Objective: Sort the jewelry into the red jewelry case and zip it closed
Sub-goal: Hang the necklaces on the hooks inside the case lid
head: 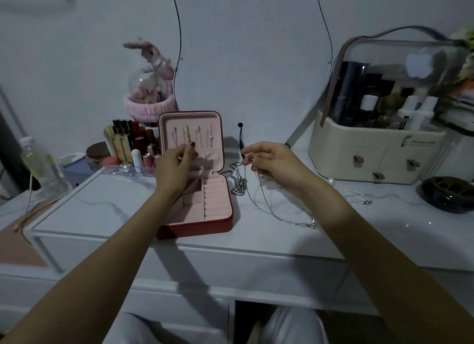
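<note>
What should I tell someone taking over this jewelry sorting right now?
Left hand: raised at the open lid of the red jewelry case, fingers pinched at a hook; what it holds is unclear.
Right hand: pinching a thin silver necklace that trails onto the tabletop.
Chunky chain lies right of the case; pearl strand farther right.
Done: case open, lid upright.
Left: hang or stow the necklaces, then zip closed.

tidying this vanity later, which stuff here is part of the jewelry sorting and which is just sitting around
Part of the job:
red jewelry case, open
thin chain, pinched by the right hand
chunky silver chain
pearl necklace
left hand at the lid's hooks

Lying about:
lipstick organizer
cream cosmetics box
bunny globe
dark dish
bottle
</note>
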